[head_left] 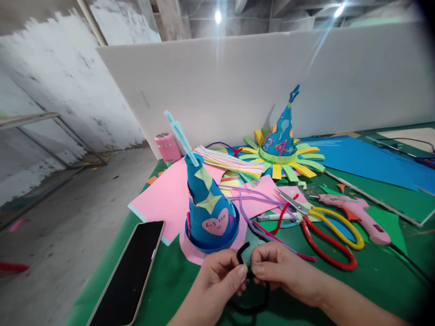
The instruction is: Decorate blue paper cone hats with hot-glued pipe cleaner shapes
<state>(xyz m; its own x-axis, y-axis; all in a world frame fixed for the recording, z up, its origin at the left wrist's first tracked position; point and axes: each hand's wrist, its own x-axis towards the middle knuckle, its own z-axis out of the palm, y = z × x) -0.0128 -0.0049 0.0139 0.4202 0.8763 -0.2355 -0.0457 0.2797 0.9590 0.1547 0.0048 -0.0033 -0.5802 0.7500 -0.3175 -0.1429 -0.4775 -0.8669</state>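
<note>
A black pipe cleaner (249, 310) is bent into a loop, and both my hands pinch it where its ends meet. My left hand (219, 280) has thumb and forefinger closed on it, with a short end sticking up. My right hand (283, 267) grips it just beside, fingertips pressed together. Right behind my hands stands a blue paper cone hat (204, 226) with pale stars, a pink heart bearing handwriting and a light blue pipe cleaner (180, 136) at its tip. Part of the loop below my hands is dim and blurred.
Scissors (326, 226) and a pink glue gun (360, 213) lie at right. A phone (131, 271) lies at left. Farther back are a second blue cone hat (281, 136) with a fringed brim, paper strips (234, 163), purple pipe cleaners (248, 213) and a pink bottle (167, 148).
</note>
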